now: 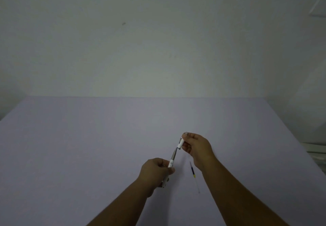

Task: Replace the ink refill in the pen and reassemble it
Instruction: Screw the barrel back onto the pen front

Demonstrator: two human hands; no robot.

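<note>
My left hand (155, 171) grips the white pen barrel (170, 163), which tilts up and to the right with a grey refill tip (174, 154) sticking out of its upper end. My right hand (195, 145) pinches the short white pen cap piece (180, 143) just above that tip, nearly touching it. A thin ink refill (194, 174) with a dark and yellow section lies flat on the lilac table (88, 146), just right of my left hand and under my right wrist.
A plain pale wall (158, 40) rises behind the table's far edge. At the right edge, beyond the table, pale objects (315, 148) are partly visible.
</note>
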